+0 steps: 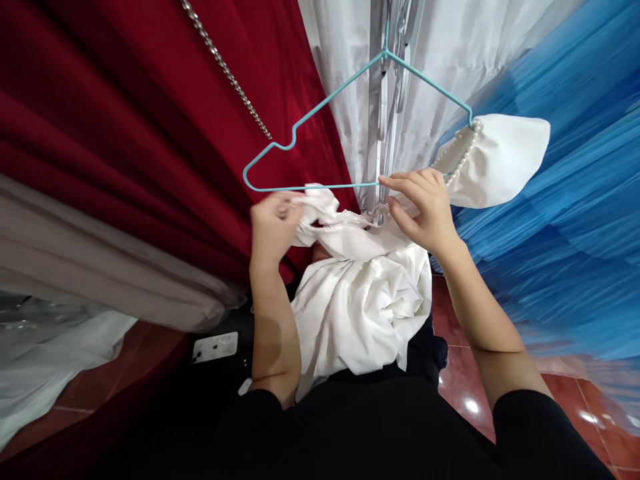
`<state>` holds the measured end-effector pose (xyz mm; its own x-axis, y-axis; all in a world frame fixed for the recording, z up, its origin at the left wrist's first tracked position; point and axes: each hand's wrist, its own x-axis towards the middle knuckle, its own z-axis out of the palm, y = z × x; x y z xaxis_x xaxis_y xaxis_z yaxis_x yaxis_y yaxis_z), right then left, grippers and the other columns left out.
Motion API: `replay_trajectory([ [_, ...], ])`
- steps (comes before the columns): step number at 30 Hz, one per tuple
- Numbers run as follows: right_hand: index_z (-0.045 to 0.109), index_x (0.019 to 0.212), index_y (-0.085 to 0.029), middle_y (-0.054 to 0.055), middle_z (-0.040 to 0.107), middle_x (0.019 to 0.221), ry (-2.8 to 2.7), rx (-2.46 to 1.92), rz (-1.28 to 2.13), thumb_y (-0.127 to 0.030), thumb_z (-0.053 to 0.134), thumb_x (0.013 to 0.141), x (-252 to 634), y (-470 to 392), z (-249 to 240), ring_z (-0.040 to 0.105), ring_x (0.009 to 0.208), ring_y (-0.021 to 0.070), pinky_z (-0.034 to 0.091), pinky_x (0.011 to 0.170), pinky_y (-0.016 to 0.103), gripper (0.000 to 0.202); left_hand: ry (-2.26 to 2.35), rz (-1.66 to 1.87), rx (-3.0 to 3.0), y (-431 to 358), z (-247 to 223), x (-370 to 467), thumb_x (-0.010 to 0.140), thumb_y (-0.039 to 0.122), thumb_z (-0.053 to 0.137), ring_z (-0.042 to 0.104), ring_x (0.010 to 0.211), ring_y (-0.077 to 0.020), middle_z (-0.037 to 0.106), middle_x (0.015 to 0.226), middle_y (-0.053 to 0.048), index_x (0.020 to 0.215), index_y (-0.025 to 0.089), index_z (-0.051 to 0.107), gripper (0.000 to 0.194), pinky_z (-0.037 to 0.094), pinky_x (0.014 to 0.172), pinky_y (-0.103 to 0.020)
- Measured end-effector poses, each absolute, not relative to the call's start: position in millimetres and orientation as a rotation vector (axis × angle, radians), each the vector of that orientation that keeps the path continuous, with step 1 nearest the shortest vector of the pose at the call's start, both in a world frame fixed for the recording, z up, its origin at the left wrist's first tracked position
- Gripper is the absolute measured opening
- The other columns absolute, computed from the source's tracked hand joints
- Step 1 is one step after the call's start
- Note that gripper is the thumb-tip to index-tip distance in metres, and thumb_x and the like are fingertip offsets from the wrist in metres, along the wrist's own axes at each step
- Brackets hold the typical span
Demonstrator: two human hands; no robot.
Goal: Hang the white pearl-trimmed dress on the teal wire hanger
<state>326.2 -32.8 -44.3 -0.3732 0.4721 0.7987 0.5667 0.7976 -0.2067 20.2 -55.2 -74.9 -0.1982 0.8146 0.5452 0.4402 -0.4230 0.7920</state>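
A light blue clothes hanger (340,93) is upright in front of me. A white dress (360,300) with pearl trim is bunched below it, over my lap. One puffed white sleeve (505,160) with a pearl strand hangs from the hanger's right end. My left hand (275,223) is closed on the dress's white fabric, just under the hanger's left end; its fingertips are slightly blurred. My right hand (423,203) has its fingers over the hanger's bottom bar, right of the middle, with the thumb below. The hanger's left shoulder is bare.
Red fabric (175,100) with a sparkling trim (230,73) hangs on the left. Blue tulle (575,233) hangs on the right, and white cloth (460,47) behind metal poles (383,120). A white phone (215,347) lies on a black surface at lower left. The floor (465,360) is red tile.
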Motion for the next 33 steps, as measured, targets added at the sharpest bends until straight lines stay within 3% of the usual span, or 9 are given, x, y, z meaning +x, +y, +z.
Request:
replay_trajectory([
  [3, 0.072, 0.133, -0.030, 0.004, 0.080, 0.119, -2.013, -0.753, -0.142, -0.025, 0.058, 0.105, 321, -36, -45, 0.070, 0.105, 0.0251, 0.047, 0.096, 0.045, 0.032, 1.146, 1.350, 2.207, -76, -61, 58, 0.096, 0.025, 0.066, 0.080, 0.096, -0.0223, 0.084, 0.104, -0.003, 0.101, 0.024, 0.083, 0.017, 0.062, 0.088, -0.035],
  [6, 0.070, 0.136, -0.028, 0.004, 0.080, 0.125, -2.014, -0.745, -0.173, -0.025, 0.059, 0.105, 318, -42, -43, 0.070, 0.107, 0.0247, 0.048, 0.097, 0.044, 0.033, 1.095, 1.600, 2.419, -78, -47, 90, 0.103, 0.032, 0.064, 0.073, 0.124, -0.0280, 0.082, 0.124, -0.004, 0.102, 0.028, 0.081, 0.017, 0.055, 0.111, -0.047],
  [8, 0.068, 0.139, -0.028, 0.005, 0.079, 0.129, -2.031, -0.757, -0.196, -0.026, 0.059, 0.106, 316, -46, -43, 0.070, 0.110, 0.0248, 0.048, 0.099, 0.045, 0.034, 1.250, 1.786, 2.378, -73, -45, 104, 0.105, 0.031, 0.060, 0.069, 0.128, -0.0289, 0.080, 0.131, -0.004, 0.100, 0.027, 0.079, 0.019, 0.051, 0.116, -0.050],
  [11, 0.067, 0.140, -0.027, 0.006, 0.078, 0.132, -2.063, -0.795, -0.235, -0.029, 0.058, 0.106, 315, -48, -44, 0.070, 0.113, 0.0259, 0.050, 0.100, 0.046, 0.035, 1.330, 1.927, 2.209, -63, -52, 114, 0.107, 0.020, 0.052, 0.070, 0.120, -0.0264, 0.080, 0.125, -0.007, 0.107, 0.024, 0.078, 0.027, 0.051, 0.113, -0.045],
  [15, 0.069, 0.134, -0.029, 0.005, 0.079, 0.125, -2.032, -0.803, -0.273, -0.032, 0.056, 0.106, 322, -44, -42, 0.071, 0.113, 0.0267, 0.054, 0.104, 0.051, 0.031, 1.177, 1.930, 2.104, -54, -58, 117, 0.104, 0.012, 0.054, 0.070, 0.113, -0.0233, 0.080, 0.113, -0.006, 0.117, 0.021, 0.079, 0.030, 0.055, 0.104, -0.036],
  [20, 0.067, 0.130, -0.027, 0.014, 0.070, 0.130, -1.542, -0.885, -0.503, -0.039, 0.059, 0.108, 359, -24, -25, 0.065, 0.130, 0.0335, 0.052, 0.113, 0.065, 0.027, 1.173, 1.933, 2.094, -51, -54, 119, 0.097, 0.005, 0.058, 0.070, 0.103, -0.0216, 0.081, 0.103, -0.002, 0.107, 0.022, 0.081, 0.030, 0.056, 0.095, -0.032],
  [26, 0.072, 0.117, -0.028, 0.013, 0.074, 0.114, -1.571, -0.833, -0.488, -0.049, 0.069, 0.105, 393, 10, -12, 0.070, 0.112, 0.0267, 0.060, 0.099, 0.050, 0.025, 1.236, 1.917, 2.172, -49, -55, 118, 0.092, 0.008, 0.067, 0.069, 0.099, -0.0225, 0.080, 0.100, -0.001, 0.101, 0.023, 0.081, 0.022, 0.055, 0.094, -0.036],
  [30, 0.073, 0.099, -0.029, 0.008, 0.076, 0.100, -1.556, -0.881, -0.329, -0.051, 0.069, 0.105, 402, 22, -8, 0.068, 0.095, 0.0237, 0.056, 0.086, 0.044, 0.023, 1.252, 1.934, 2.162, -46, -54, 112, 0.088, 0.006, 0.069, 0.068, 0.096, -0.0224, 0.079, 0.095, 0.000, 0.097, 0.023, 0.081, 0.022, 0.055, 0.091, -0.037],
  [33, 0.070, 0.103, -0.028, 0.008, 0.073, 0.097, -1.506, -0.944, -0.214, -0.056, 0.063, 0.107, 418, 31, -7, 0.062, 0.086, 0.0224, 0.051, 0.081, 0.041, 0.029, 1.240, 1.916, 2.159, -45, -51, 109, 0.087, 0.004, 0.068, 0.069, 0.096, -0.0219, 0.080, 0.096, 0.001, 0.097, 0.023, 0.082, 0.025, 0.055, 0.090, -0.037],
])
